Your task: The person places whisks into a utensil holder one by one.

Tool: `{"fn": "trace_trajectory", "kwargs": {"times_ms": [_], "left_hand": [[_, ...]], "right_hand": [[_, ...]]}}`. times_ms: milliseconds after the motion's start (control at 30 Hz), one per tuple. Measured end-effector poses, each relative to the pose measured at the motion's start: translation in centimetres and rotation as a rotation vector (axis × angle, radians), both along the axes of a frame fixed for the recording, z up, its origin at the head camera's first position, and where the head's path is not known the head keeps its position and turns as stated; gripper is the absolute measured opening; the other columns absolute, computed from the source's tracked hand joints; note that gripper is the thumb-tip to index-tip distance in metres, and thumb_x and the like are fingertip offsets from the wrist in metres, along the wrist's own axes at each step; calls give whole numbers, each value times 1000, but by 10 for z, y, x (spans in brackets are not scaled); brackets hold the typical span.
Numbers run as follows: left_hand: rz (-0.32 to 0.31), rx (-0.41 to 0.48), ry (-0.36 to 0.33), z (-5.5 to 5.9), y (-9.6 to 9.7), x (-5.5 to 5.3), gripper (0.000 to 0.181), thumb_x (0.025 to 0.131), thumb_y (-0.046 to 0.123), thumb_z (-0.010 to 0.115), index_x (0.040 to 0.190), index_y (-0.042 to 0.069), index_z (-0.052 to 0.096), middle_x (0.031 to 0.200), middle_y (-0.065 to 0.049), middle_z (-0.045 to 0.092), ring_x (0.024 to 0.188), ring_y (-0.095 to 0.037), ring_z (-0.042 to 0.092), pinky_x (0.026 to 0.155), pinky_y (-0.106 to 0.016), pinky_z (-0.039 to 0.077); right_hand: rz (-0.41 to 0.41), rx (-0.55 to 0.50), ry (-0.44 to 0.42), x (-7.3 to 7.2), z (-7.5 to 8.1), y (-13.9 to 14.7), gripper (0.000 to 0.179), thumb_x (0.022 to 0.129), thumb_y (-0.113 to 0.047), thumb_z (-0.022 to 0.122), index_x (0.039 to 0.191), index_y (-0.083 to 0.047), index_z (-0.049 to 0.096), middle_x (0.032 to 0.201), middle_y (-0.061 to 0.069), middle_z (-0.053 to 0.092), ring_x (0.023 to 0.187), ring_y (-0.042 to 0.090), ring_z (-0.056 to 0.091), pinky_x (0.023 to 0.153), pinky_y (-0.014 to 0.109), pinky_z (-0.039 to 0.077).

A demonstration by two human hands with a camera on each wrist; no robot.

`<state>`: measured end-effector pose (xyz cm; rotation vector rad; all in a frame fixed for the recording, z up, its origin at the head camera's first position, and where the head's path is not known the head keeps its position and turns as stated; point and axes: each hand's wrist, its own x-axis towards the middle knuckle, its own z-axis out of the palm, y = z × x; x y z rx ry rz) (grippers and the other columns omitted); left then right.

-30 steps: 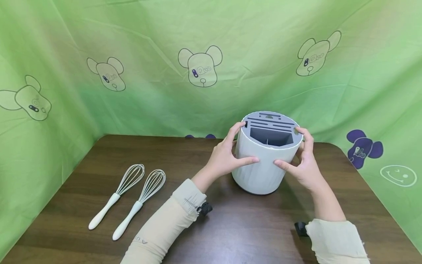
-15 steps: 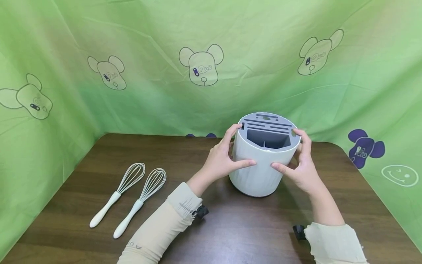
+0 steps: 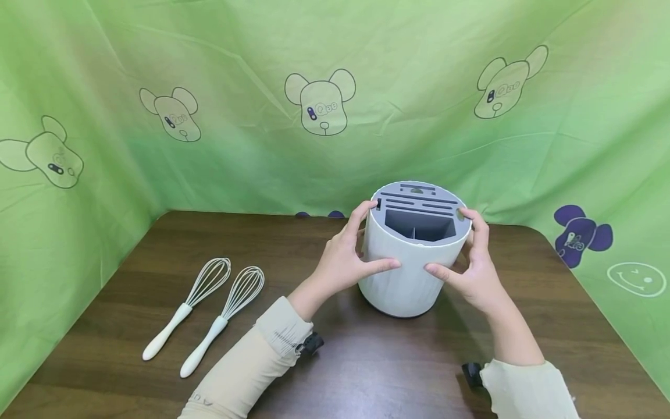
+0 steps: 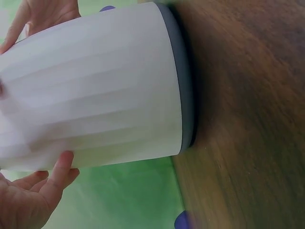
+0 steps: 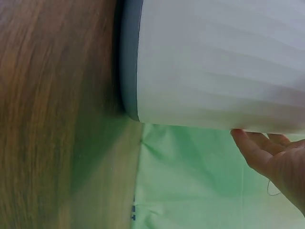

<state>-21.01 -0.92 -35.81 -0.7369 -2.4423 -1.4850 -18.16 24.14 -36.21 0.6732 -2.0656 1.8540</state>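
A white ribbed utensil holder (image 3: 400, 291) stands on the table, with a grey slotted insert (image 3: 377, 218) in its top. My left hand (image 3: 340, 262) grips its left side, thumb across the front and index finger at the rim. My right hand (image 3: 478, 276) holds the opposite side in the same way, the two thumbs a short gap apart. The left wrist view shows the holder's dark grey base (image 4: 183, 81) at the table, with left-hand fingers (image 4: 59, 176) against the wall. In the right wrist view, right-hand fingers (image 5: 250, 148) touch the side. Some fingers are hidden behind the holder.
Two whisks with pale handles, a left one (image 3: 167, 333) and a right one (image 3: 204, 345), lie side by side on the left of the brown wooden table (image 3: 387, 372). A green printed curtain (image 3: 235, 157) hangs behind the table's back edge and along both sides.
Both hands have shifted the holder a little to the left and toward me, keeping their grip. The whisks have stayed in place on the table.
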Motion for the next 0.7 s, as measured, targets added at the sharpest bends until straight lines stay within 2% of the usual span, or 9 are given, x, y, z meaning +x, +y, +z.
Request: {"fn": "trace_trajectory", "kwargs": {"times_ms": [200,367,533,700], "left_hand": [[10,-8,-5,1,-4,6,102,72,45,88,148,52,20,151,22,39,123,-17,62,76,-33,57],[13,7,-18,1,-7,12,102,72,45,88,148,52,21,152,20,40,127,-17,60,79,-37,59],[24,3,-16,1,-10,16,103,72,45,88,148,53,20,152,20,40,128,-14,59,79,-32,58],[46,-4,-26,2,-15,22,103,71,45,89,148,53,20,150,21,41,127,-13,60,79,-31,58]], "right_hand": [[10,31,-1,3,0,-2,105,74,22,69,153,-22,16,138,-6,51,117,7,53,87,15,54],[14,50,-5,6,1,-5,105,74,21,69,153,-22,15,138,-5,50,117,6,53,86,15,54],[18,27,-7,10,1,-9,106,73,22,69,153,-20,16,138,-3,50,117,8,52,85,15,54],[29,62,2,11,-1,-12,105,74,20,71,153,-19,13,138,-5,50,117,7,53,87,15,54]]}}
